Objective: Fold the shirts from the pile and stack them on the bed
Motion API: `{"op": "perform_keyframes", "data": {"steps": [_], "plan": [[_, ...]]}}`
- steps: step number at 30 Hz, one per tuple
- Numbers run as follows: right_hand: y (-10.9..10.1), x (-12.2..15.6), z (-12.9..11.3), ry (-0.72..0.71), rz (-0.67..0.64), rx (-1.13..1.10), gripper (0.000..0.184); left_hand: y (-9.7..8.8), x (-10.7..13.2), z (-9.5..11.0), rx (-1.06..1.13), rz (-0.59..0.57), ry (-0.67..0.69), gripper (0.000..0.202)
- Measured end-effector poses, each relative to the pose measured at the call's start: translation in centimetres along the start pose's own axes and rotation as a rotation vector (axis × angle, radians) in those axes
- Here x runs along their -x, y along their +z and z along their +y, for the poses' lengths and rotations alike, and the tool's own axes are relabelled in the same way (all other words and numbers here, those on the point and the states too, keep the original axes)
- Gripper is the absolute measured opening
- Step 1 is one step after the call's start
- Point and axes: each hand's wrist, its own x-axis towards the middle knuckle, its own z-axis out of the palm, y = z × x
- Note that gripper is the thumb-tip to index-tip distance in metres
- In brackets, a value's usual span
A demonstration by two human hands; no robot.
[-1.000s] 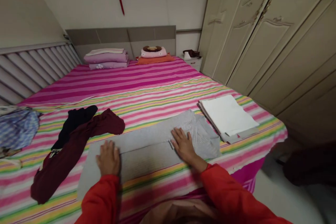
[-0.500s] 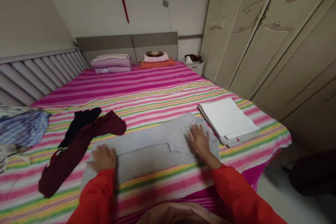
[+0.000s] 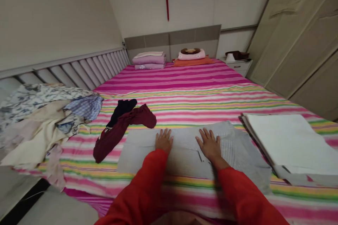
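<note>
work item: 1 gray garment, laid flat on the striped bed cover directly in front of the wearer. its long axis runs left to right, across the line of the forearms; a layer edge follows that axis part of the way.

left hand: palm down on the garment, left of its middle. the fingers are extended and slightly apart, pointing toward the far edge; no fabric is seen pinched.

right hand: palm down, right of the middle – fingers spread wide, thumb out toward the left hand. no fabric is seen gripped.

key relation: the garment lies under both sets of fingers and extends past each hand along its long axis. the ribbed section is immediately right of the right hand, which is the nearer of the 2; the left hand is nearer the plain left end.

surroundings: a maroon garment lies just beyond the left end – a black garment is beside it. a white folded cloth tops a stack near the right end.
</note>
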Motion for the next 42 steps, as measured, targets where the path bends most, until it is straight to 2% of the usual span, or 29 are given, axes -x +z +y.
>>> {"op": "perform_keyframes", "data": {"steps": [3, 6, 11, 14, 16, 18, 20, 22, 23, 25, 30, 36, 40, 42], "plan": [[0.3, 0.0, 0.0, -0.003, 0.010, 0.014, 0.059, -1.5, -0.2, -5.1, -0.053, 0.014, -0.106, 0.054], [0.5, -0.1, -0.1, -0.012, 0.015, 0.019, 0.059, -2.5, -0.1, -8.9, -0.075, 0.061, -0.163, 0.054], [0.2, -0.2, -0.2, 0.016, -0.009, 0.009, 0.058, -3.8, 0.7, -13.4, -0.089, 0.109, -0.303, 0.057], [-0.3, -0.1, -0.3, 0.025, -0.028, -0.008, 0.057, -5.2, 1.3, -15.1, -0.064, 0.106, -0.420, 0.058], [-0.6, -0.1, -0.4, 0.022, -0.032, -0.024, 0.057, -5.8, 1.3, -15.2, -0.040, 0.133, -0.499, 0.057], [-0.7, -0.1, -0.5, 0.018, -0.028, -0.046, 0.058, -5.7, 1.3, -14.1, -0.023, 0.222, -0.527, 0.059], [-0.7, -0.2, -0.5, 0.012, -0.022, -0.070, 0.059, -4.9, 1.4, -12.1, -0.013, 0.290, -0.429, 0.061], [-0.6, -0.4, -0.1, -0.003, -0.018, -0.085, 0.060, -3.7, 1.7, -9.9, -0.015, 0.278, -0.306, 0.061], [-0.5, -0.4, 0.2, -0.012, -0.016, -0.086, 0.060, -3.1, 1.9, -9.1, -0.021, 0.255, -0.277, 0.061], [-0.6, -0.7, 1.2, -0.015, -0.013, -0.076, 0.061, -2.2, 2.4, -8.2, -0.036, 0.235, -0.305, 0.063], [-1.3, -2.0, 4.9, 0.085, 0.003, -0.034, 0.060, -1.9, 2.8, -8.9, -0.020, 0.284, -0.385, 0.075], [-2.2, -3.2, 8.5, 0.169, 0.014, -0.007, 0.058, -2.4, 2.8, -9.0, -0.001, 0.270, -0.385, 0.074], [-3.0, -2.3, 9.9, 0.221, -0.019, -0.036, 0.059, -2.8, 2.8, -8.4, 0.012, 0.263, -0.389, 0.074], [-3.2, -1.0, 10.8, 0.249, 0.049, -0.063, 0.059, -3.0, 2.9, -8.4, 0.021, 0.259, -0.375, 0.073]]}}
